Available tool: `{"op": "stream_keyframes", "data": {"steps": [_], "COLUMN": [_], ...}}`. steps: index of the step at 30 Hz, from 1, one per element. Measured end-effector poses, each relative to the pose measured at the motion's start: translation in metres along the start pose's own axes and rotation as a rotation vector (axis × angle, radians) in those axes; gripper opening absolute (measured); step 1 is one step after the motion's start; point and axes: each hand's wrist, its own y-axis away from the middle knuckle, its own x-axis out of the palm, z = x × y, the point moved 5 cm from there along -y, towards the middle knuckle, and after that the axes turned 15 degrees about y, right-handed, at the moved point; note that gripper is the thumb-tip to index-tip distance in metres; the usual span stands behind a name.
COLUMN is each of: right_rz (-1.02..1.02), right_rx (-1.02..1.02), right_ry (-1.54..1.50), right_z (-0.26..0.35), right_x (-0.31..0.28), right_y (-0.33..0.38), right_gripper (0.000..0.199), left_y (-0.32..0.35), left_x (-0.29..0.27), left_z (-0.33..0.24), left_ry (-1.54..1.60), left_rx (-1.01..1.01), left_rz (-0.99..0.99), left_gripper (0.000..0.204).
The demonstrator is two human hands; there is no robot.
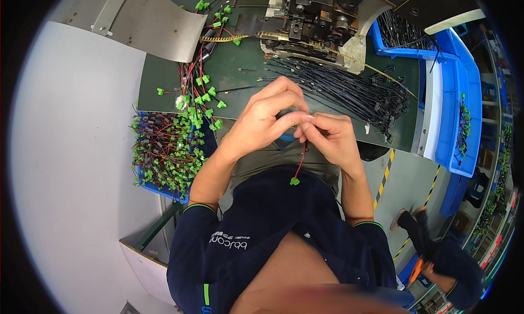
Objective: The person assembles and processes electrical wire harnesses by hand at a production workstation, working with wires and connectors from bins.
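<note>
Thumb and fingers of the right hand [334, 138] close in a tight pinch on a red lead [302, 160], just above the person's lap at the middle of the frame. The left hand [267, 115] curls in from the left, its thumb tip meeting the right fingertips; whether it also has hold of the lead cannot be told. The lead hangs below the pinch, ending in a green connector [295, 181] in front of the dark shirt [267, 216].

Above the hands, a green worktable [158, 76] carries a heap of black leads [349, 90] right of centre and, to the left, red leads with green connectors [202, 90]. A dark metal machine [314, 19] stands at top centre, a gold-coloured strip [226, 39] running into it. A blue bin [154, 189] full of similar leads sits at the left, another blue bin [415, 53] with black leads at upper right. At lower right, a co-worker [461, 270] appears beyond striped floor tape [385, 177].
</note>
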Motion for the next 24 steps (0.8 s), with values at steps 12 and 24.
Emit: {"op": "stream_keyframes", "data": {"steps": [12,24], "right_rz": [-0.119,-0.274], "right_rx": [0.202,0.321], "right_ry": [-0.289,-0.519], "right_z": [-0.012,-0.035], "right_x": [-0.021,-0.033], "right_y": [-0.020,-0.075], "right_gripper": [0.024,0.025], "left_y": [0.041,0.067], "left_x": [-0.090,-0.240], "left_z": [0.013,0.025], "left_ry": [-1.174,-0.803], "left_rx": [0.056,-0.251], "left_rz": [-0.470,-0.671], "left_gripper": [0.048,0.032]}}
